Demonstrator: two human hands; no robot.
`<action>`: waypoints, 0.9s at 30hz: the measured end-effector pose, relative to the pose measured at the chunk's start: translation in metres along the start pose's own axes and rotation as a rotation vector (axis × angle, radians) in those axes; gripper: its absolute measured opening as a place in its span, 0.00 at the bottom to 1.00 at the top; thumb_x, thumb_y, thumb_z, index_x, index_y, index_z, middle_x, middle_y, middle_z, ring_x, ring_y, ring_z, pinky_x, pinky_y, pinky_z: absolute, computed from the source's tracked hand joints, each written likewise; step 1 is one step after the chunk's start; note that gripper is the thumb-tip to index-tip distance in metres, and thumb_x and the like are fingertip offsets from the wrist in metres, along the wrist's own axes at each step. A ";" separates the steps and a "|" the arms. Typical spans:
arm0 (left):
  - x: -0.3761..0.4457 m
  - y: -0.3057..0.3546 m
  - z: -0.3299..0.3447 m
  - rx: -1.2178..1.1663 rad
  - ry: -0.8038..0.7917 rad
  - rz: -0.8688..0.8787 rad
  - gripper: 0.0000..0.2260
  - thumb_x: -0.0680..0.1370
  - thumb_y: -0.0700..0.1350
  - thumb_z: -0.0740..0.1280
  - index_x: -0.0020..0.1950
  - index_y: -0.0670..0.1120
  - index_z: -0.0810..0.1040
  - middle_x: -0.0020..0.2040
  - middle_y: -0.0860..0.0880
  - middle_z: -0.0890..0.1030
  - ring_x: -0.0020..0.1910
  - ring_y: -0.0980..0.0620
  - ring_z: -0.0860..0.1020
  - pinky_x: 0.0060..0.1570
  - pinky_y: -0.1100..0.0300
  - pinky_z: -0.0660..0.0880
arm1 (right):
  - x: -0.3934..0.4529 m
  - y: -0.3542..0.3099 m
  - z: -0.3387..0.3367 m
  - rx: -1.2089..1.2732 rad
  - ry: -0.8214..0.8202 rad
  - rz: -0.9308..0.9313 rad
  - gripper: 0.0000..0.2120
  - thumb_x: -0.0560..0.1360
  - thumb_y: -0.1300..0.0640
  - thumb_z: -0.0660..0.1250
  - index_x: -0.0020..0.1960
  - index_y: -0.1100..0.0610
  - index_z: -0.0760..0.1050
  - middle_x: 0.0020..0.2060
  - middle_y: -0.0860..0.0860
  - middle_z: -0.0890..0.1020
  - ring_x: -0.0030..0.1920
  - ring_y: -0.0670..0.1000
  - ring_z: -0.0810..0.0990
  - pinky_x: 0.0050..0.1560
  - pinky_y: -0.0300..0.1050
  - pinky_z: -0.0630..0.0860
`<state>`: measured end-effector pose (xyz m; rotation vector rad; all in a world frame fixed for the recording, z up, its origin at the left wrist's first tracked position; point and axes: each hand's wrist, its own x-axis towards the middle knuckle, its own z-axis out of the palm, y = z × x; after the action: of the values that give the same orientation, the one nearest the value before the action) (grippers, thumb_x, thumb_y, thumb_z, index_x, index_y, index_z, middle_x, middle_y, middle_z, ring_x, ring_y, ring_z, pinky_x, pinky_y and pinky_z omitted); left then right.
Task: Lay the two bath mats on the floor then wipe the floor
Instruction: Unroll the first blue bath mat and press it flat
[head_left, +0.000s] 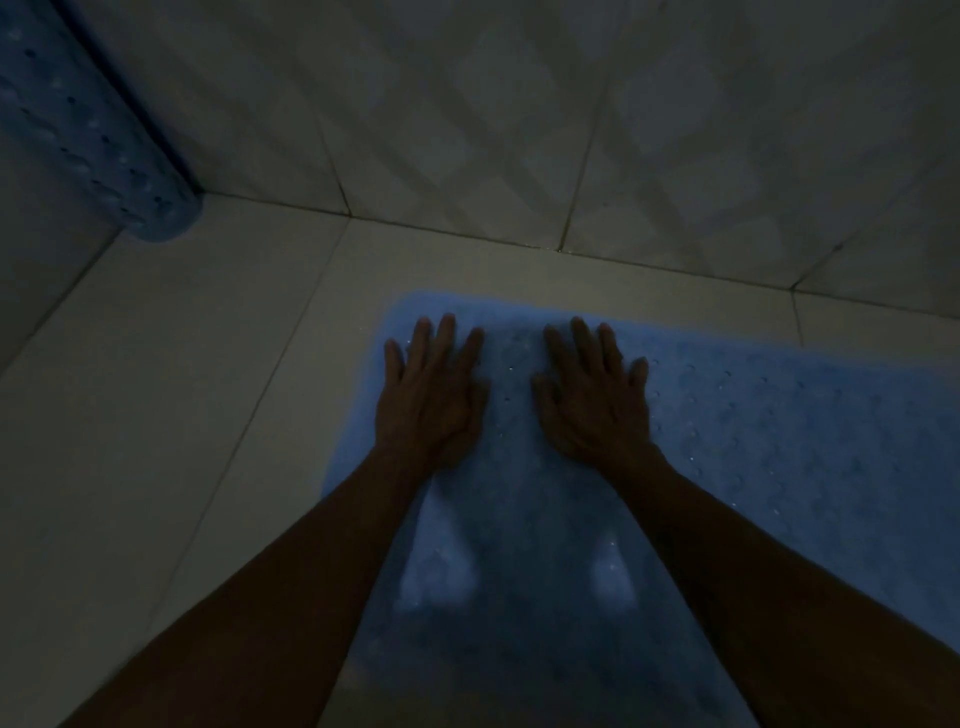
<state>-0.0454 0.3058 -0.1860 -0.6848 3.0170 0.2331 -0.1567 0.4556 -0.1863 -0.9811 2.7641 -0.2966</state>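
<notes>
Dim tiled floor (171, 395) meets a tiled wall (519, 119) just beyond our fingertips, and the light is poor enough that fine detail is lost. Our left hand (431, 395) and right hand (597, 400) both lie flat with fingers spread, palms pressing down on a blue mat (779, 441); neither clasps anything.

The mat sits directly under both palms. It runs out to the right of the right hand and back toward us beneath our forearms, and its far left corner lies just past the left hand's fingertips. A second mat (78, 135), rolled up, stands against the wall in the corner, well off to the left of the left hand and farther away.

We judge the risks to be these. The mat may not bed down flat: two paler patches between our forearms could be raised spots, though we cannot tell in this light. The floor may be wet, so leaning on our palms could make the mat slide toward the wall. Reaching across for the roll could tip it over.
</notes>
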 end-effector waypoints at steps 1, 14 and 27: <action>0.006 -0.002 0.001 0.011 0.006 0.006 0.28 0.82 0.60 0.48 0.81 0.55 0.47 0.82 0.46 0.47 0.80 0.41 0.44 0.76 0.36 0.42 | 0.001 0.001 0.003 -0.010 -0.018 -0.003 0.29 0.80 0.38 0.45 0.79 0.42 0.44 0.79 0.48 0.44 0.78 0.54 0.39 0.73 0.66 0.41; 0.015 -0.018 0.034 -0.029 -0.002 -0.044 0.27 0.81 0.66 0.45 0.79 0.65 0.41 0.82 0.53 0.44 0.80 0.46 0.40 0.75 0.34 0.43 | 0.010 0.011 0.038 -0.038 -0.004 0.061 0.27 0.80 0.36 0.40 0.77 0.36 0.40 0.79 0.45 0.43 0.78 0.52 0.37 0.73 0.67 0.39; 0.013 -0.017 0.035 0.051 0.120 -0.006 0.26 0.82 0.64 0.50 0.79 0.61 0.55 0.81 0.49 0.54 0.80 0.44 0.50 0.74 0.36 0.50 | 0.006 0.009 0.041 -0.060 0.160 0.037 0.25 0.81 0.42 0.51 0.77 0.40 0.56 0.79 0.48 0.55 0.79 0.54 0.48 0.72 0.69 0.50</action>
<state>-0.0492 0.2908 -0.2241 -0.7295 3.1213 0.1181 -0.1566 0.4537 -0.2290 -0.9582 2.9477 -0.3005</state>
